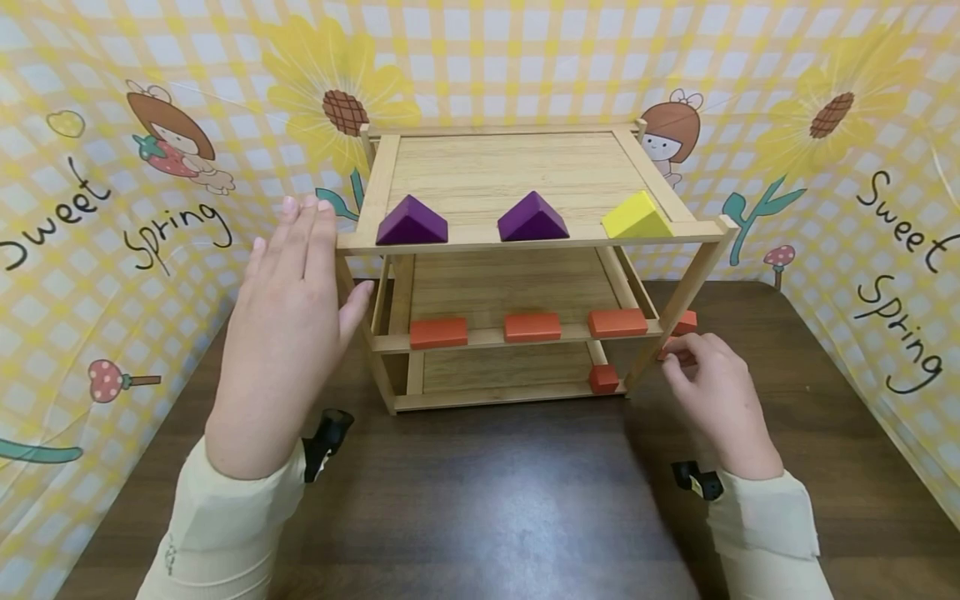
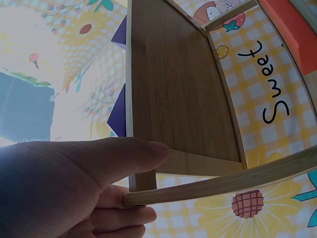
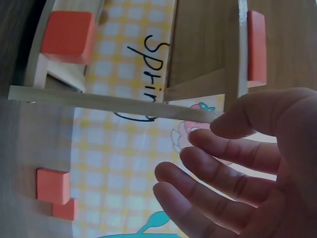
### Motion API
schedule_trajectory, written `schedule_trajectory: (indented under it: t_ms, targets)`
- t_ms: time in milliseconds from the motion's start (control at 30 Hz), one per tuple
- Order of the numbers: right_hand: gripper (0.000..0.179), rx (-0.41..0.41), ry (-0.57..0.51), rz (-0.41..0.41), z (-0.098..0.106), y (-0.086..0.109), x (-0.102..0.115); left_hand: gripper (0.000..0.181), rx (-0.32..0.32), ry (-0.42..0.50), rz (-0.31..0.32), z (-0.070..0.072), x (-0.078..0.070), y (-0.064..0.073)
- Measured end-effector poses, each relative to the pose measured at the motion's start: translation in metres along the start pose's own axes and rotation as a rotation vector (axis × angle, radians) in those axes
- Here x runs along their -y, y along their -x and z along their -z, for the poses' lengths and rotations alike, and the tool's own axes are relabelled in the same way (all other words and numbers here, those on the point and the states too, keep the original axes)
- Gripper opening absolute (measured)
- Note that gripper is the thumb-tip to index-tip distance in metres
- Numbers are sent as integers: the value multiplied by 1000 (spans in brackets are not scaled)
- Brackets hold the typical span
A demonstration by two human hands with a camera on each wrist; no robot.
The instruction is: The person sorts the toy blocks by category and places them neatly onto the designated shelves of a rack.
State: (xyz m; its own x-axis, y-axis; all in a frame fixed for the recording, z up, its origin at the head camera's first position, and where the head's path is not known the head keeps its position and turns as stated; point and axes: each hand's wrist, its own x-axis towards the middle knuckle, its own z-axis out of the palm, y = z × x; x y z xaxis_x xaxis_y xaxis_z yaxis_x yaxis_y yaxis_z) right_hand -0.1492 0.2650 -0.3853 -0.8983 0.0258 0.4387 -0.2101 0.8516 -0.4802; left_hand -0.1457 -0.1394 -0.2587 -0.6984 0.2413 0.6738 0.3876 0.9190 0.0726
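Note:
A three-tier wooden shelf (image 1: 517, 167) stands on the table. My left hand (image 1: 285, 300) is at its left front corner, fingers straight up along the outside; the left wrist view shows the thumb (image 2: 124, 154) across the front post. Beside the right front post my right hand (image 1: 720, 392) has loosely bent fingers (image 3: 218, 173) with nothing visible between them; its thumb tip overlaps the post in the right wrist view. Purple triangular blocks (image 1: 411, 222) and a yellow one (image 1: 637, 215) line the top's front edge. Red-orange blocks (image 1: 532, 327) lie along the middle tier's front.
A red cube (image 1: 603, 379) sits at the bottom tier's right front corner. Two more red blocks (image 3: 53, 186) lie on the table just right of the shelf. Checkered cloth (image 1: 525, 58) with printed flowers and lettering surrounds the dark wooden table (image 1: 480, 500).

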Motion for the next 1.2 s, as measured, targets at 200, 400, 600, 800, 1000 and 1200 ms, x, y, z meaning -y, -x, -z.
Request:
schedule_trajectory:
  t_ms: [200,400,600,800,1000,1200]
  targets:
    - [14,-42,-38,-21,-6,-1,-8,74,-10,5,-5,0,0,0]
    - [17,-87,-72,-60,-16,-4,-21,75,-10,3,-4,0,0,0]
    - [22,-92,-149,-148,-25,-6,-36,73,-13,2,-7,-1,1,0]
    - [30,-74,-231,-271,-33,-6,-53,73,-18,-3,-13,-2,1,0]
    - [37,-47,-325,-360,-38,-5,-65,74,-9,-8,-13,-1,1,0]
    - [42,-32,-407,-399,-43,-5,-75,73,-9,-6,-12,-1,1,0]
